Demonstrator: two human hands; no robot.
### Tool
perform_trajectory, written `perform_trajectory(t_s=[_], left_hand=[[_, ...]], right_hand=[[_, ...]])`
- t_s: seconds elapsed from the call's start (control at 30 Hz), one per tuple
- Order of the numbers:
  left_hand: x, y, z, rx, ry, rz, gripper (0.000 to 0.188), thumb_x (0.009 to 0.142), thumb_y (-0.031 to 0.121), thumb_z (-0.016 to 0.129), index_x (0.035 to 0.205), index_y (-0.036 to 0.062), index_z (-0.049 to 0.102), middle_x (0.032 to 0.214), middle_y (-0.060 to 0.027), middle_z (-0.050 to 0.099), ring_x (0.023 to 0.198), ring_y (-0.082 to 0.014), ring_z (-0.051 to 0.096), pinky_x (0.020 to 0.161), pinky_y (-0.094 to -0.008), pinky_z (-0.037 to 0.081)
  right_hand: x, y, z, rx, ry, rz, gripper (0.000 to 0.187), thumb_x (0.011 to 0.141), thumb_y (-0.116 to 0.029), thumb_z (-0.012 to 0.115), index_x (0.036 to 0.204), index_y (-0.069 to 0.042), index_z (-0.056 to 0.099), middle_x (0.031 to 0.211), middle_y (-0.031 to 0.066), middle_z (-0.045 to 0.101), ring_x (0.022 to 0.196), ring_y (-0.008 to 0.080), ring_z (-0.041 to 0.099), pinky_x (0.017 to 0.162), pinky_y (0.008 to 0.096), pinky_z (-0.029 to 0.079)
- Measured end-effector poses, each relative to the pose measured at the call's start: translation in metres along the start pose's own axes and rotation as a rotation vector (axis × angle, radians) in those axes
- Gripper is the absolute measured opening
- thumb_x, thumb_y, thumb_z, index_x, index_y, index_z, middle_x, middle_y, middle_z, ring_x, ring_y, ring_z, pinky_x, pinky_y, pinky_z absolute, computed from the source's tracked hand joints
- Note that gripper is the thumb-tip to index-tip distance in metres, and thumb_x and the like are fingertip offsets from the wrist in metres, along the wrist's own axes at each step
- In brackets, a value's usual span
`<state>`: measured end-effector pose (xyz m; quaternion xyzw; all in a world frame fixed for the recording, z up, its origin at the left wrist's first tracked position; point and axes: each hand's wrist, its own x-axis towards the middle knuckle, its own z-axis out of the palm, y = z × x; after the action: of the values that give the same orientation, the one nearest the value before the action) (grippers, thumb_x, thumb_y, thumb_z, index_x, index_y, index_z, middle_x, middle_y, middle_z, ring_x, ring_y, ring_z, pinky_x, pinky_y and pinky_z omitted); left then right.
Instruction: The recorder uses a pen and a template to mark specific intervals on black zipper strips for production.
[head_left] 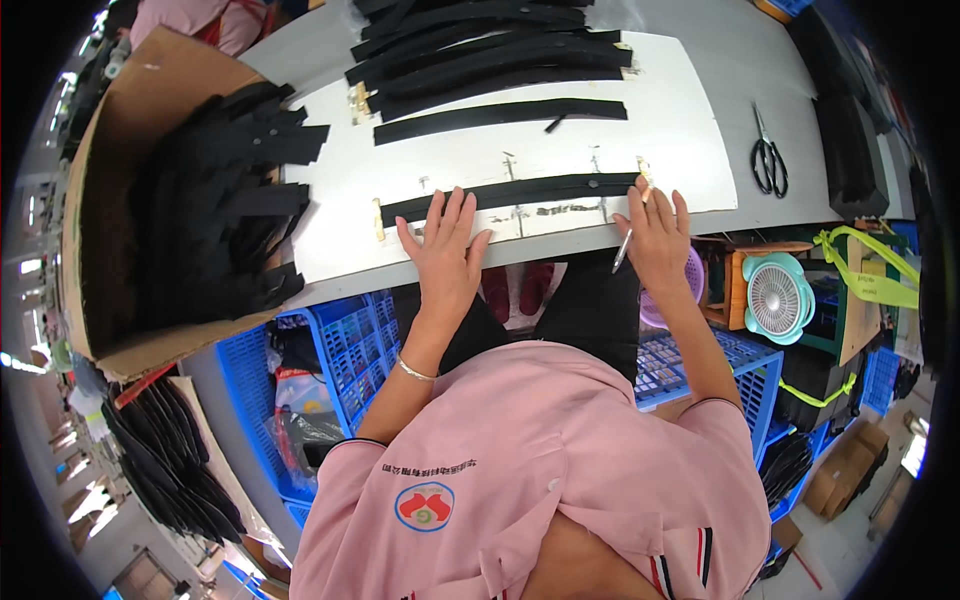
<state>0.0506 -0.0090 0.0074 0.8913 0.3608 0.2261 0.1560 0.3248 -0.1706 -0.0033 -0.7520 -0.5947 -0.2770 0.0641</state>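
Note:
A long black fabric strip [520,192] lies across a white board [680,110], between marks drawn on the board. My left hand [446,245] rests flat on the strip's left part, its fingers spread and holding nothing. At the strip's right end, the fingertips of my right hand [657,243] press down. A silver pen [622,252] is tucked by the thumb of that hand, its end sticking out past the table edge. Farther up the board lies another black strip [500,118], with a small black scrap [555,124] at its lower edge.
Several black strips [490,60] lie stacked at the far side. A cardboard box [90,240] full of black pieces stands at the left. Black-handled scissors [768,160] lie on the grey table [750,50]. Blue crates [355,340] and a small turquoise fan [780,298] are below.

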Motion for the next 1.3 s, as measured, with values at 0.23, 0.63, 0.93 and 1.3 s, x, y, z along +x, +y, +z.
perform_trajectory(t_s=[0.23,0.63,0.93,1.3], left_hand=[[-0.020,-0.042,-0.018,0.101,0.042,-0.122,0.056,0.099,0.030,0.068,0.149,0.0103,0.055,0.157,-0.0106,0.051,0.151,-0.0327,0.038,0.119,-0.0706,0.000],[-0.025,-0.043,-0.017,0.105,0.050,-0.145,0.057,0.099,0.032,0.069,0.150,0.0115,0.055,0.158,-0.0096,0.049,0.154,-0.0345,0.033,0.120,-0.0698,0.002],[-0.024,-0.040,-0.017,0.085,0.085,-0.184,0.056,0.098,0.033,0.069,0.149,0.0132,0.057,0.156,-0.0082,0.053,0.151,-0.0312,0.038,0.122,-0.0642,0.006],[-0.022,-0.039,-0.017,0.071,0.148,-0.163,0.053,0.096,0.035,0.069,0.142,0.0095,0.062,0.151,-0.0075,0.057,0.148,-0.0311,0.042,0.120,-0.0678,0.008]], right_hand=[[0.002,-0.004,-0.003,0.100,0.004,0.038,0.047,0.088,-0.023,0.080,0.127,-0.004,0.063,0.130,0.0120,0.070,0.115,0.0274,0.065,0.113,0.0465,0.042],[0.108,-0.115,-0.052,1.418,-0.199,0.598,0.024,0.099,-0.010,0.066,0.123,-0.005,0.070,0.100,0.0085,0.074,0.086,0.0145,0.066,0.079,0.0287,0.050],[0.133,-0.188,0.011,1.469,-0.332,0.442,0.023,0.099,-0.021,0.068,0.105,0.000,0.075,0.081,0.0072,0.073,0.061,0.0114,0.061,0.058,0.0256,0.047],[0.131,-0.196,0.018,1.298,-0.288,0.341,0.023,0.099,-0.022,0.070,0.107,-0.001,0.075,0.092,0.0086,0.076,0.073,0.0151,0.070,0.066,0.0271,0.053]])
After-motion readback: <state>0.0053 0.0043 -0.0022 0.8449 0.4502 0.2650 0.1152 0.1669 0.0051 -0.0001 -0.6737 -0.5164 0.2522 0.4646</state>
